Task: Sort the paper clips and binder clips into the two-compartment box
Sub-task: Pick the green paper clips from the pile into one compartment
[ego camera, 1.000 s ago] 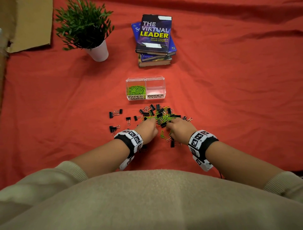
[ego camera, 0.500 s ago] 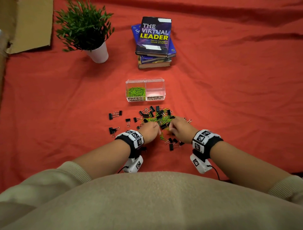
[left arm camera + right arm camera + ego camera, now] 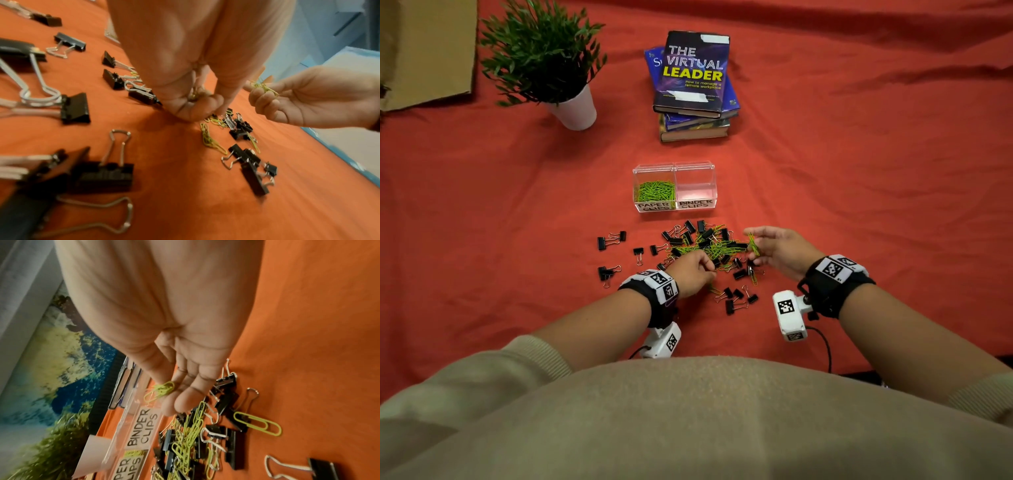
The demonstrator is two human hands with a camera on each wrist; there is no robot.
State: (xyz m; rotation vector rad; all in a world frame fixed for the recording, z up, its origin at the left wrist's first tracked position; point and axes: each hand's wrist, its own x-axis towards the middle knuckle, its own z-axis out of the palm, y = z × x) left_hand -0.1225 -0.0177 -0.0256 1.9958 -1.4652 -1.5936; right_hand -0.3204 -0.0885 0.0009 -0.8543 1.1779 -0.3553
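A clear two-compartment box (image 3: 675,208) stands on the red cloth. Its left half, labelled PAPER CLIPS, holds green paper clips (image 3: 656,191); the right half, labelled BINDER CLIPS (image 3: 143,426), shows nothing inside. In front of it lies a mixed pile of black binder clips and green paper clips (image 3: 709,244). My left hand (image 3: 709,269) is down at the pile's near edge, fingers curled round a few green paper clips (image 3: 193,95). My right hand (image 3: 752,240) is raised at the pile's right side, pinching a small bunch of green paper clips (image 3: 161,390) between thumb and fingers.
Loose binder clips lie left of the pile (image 3: 611,239) and near my wrists (image 3: 736,298). Behind the box are a stack of books (image 3: 693,77) and a potted plant (image 3: 573,109). Brown cardboard (image 3: 428,51) covers the far left corner.
My right hand has lifted off the pile and moved right with green paper clips pinched in it. The left hand stays at the pile's near edge.
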